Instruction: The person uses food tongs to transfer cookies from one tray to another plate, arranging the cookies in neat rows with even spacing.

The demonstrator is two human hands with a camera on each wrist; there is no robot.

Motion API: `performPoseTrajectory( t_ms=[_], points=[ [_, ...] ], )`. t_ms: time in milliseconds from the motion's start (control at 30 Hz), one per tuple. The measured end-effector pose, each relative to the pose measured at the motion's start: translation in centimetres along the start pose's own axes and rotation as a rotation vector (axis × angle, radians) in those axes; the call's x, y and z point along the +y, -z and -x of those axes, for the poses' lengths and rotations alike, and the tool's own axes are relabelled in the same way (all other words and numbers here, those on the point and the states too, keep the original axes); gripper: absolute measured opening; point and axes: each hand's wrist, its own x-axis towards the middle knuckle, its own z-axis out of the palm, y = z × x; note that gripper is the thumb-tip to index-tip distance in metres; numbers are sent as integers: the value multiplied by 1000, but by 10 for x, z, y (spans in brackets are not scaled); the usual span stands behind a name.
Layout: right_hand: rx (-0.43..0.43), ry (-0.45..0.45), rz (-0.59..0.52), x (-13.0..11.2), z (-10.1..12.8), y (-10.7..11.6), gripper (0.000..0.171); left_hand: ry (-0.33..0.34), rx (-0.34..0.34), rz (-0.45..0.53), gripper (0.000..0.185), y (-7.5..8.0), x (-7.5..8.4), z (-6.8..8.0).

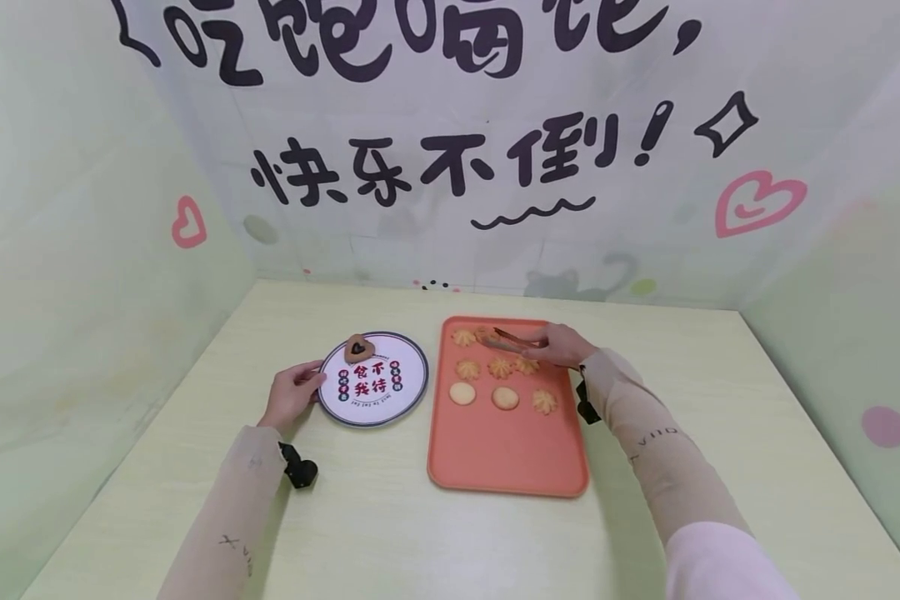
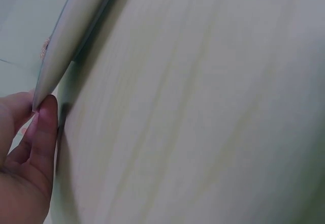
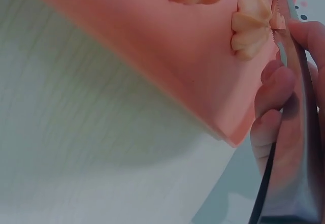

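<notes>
My left hand (image 1: pixel 291 395) pinches the left rim of a round white plate (image 1: pixel 412 379) with dark edge rings and red lettering. In the left wrist view, thumb and finger meet on the plate's edge (image 2: pixel 76 36). A heart-shaped cookie (image 1: pixel 359 348) with a dark centre lies on the plate's far left. My right hand (image 1: pixel 560 345) grips metal tongs (image 3: pixel 299 153) over the far part of an orange tray (image 1: pixel 506 458). The serrated tips are around a flower-shaped cookie (image 1: pixel 487 335) in the back row; how firmly they hold it I cannot tell.
Several more flower-shaped cookies (image 1: pixel 467 369) and two round, smooth ones (image 1: pixel 462 393) lie on the tray. Plate and tray stand side by side on a pale wood-grain table (image 1: pixel 375 517). Printed cloth walls (image 1: pixel 420 242) enclose its back and sides.
</notes>
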Motion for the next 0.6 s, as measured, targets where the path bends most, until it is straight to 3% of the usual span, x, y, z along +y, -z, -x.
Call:
performPoseTrajectory(
  t_ms=[333, 600],
  points=[
    [39, -5, 20, 1, 4, -3, 38, -8, -5, -13, 40, 0, -1, -1],
    [88, 0, -29, -2, 9, 8, 40, -4, -8, -8, 40, 0, 0, 1]
  ],
)
